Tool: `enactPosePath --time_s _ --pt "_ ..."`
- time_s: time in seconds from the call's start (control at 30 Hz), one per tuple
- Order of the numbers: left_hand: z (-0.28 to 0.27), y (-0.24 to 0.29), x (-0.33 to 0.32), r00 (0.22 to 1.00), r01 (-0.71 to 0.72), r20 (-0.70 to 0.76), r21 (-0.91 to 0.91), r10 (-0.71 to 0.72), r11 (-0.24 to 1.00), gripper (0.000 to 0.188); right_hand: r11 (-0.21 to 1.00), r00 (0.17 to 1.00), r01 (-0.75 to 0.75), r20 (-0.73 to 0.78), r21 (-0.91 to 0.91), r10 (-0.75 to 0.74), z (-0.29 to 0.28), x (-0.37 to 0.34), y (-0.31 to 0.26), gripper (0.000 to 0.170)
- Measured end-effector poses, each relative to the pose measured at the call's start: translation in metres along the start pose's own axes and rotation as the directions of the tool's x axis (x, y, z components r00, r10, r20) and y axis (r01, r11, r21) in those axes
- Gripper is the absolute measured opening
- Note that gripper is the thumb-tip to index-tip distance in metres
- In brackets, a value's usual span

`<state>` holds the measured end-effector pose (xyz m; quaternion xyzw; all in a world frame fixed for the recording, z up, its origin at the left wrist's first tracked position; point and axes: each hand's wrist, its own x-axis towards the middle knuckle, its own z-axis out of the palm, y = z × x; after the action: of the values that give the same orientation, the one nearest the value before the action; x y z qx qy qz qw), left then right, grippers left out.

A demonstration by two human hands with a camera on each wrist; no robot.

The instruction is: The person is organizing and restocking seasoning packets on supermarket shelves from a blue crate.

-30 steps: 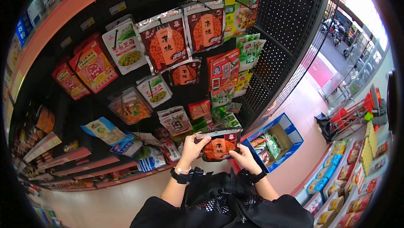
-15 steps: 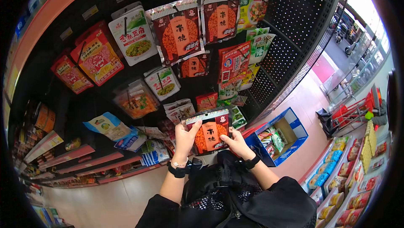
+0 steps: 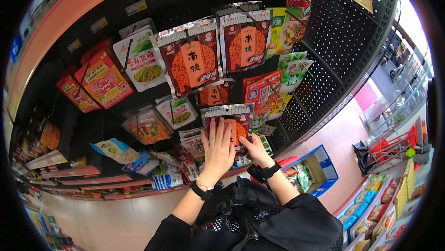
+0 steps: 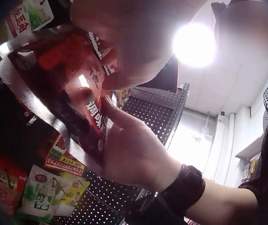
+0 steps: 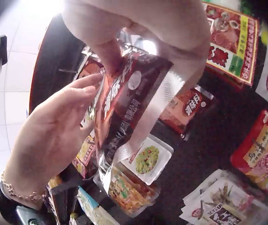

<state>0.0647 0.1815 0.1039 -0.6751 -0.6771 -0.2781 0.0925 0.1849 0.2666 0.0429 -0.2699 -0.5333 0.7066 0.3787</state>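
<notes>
Inspection seems in hand; the left hand point(image 3: 218, 152) lies straight-fingered across the seasoning packet point(image 3: 241, 129); the right hand point(image 3: 259, 152) pinches its side, before the rack point(image 3: 324, 70), towards its right edge; moving on likely needs a steady pinch.

Pale floor point(image 3: 125, 214) spans the head view's lower left; a black perforated panel point(image 3: 331, 51) (neatly dotted) stands upper right, daylight point(image 3: 411, 1) beyond.

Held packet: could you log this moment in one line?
held packet: front faces person | left hand: fingers straight across front | right hand: grips side, thumb on front
</notes>
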Motion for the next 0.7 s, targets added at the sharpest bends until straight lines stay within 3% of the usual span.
enactPosePath --time_s 0.13,0.2,0.23,0.4,0.47,0.7 --pt "0.011 -0.003 0.019 0.999 -0.017 0.031 0.050 0.015 0.999 0.060 0.999 0.999 -0.039 0.013 0.018 0.039 -0.007 0.014 -0.003 0.024" --pt "0.013 -0.003 0.027 0.998 0.044 0.031 0.068 -0.046 0.997 0.062 0.996 0.997 -0.083 0.005 -0.042 0.083 -0.011 0.021 -0.003 0.023" --pt "0.016 -0.003 0.030 0.999 0.041 0.032 0.070 -0.044 0.997 0.062 0.997 1.000 -0.004 0.023 -0.076 0.005 -0.014 0.026 -0.001 0.024" --pt "0.025 -0.004 0.038 0.998 0.061 -0.028 0.083 -0.059 0.995 0.063 0.994 0.998 -0.009 0.060 -0.108 0.016 -0.020 0.037 -0.001 0.027" --pt "0.026 -0.007 0.042 0.997 0.066 -0.040 0.094 -0.063 0.993 0.063 0.990 0.991 -0.114 0.053 -0.088 0.119 -0.020 0.041 -0.006 0.026" --pt "0.035 -0.023 0.062 0.997 0.072 -0.052 0.162 -0.065 0.984 0.067 0.997 0.998 -0.032 0.060 -0.069 0.036 -0.019 0.066 0.000 0.027"
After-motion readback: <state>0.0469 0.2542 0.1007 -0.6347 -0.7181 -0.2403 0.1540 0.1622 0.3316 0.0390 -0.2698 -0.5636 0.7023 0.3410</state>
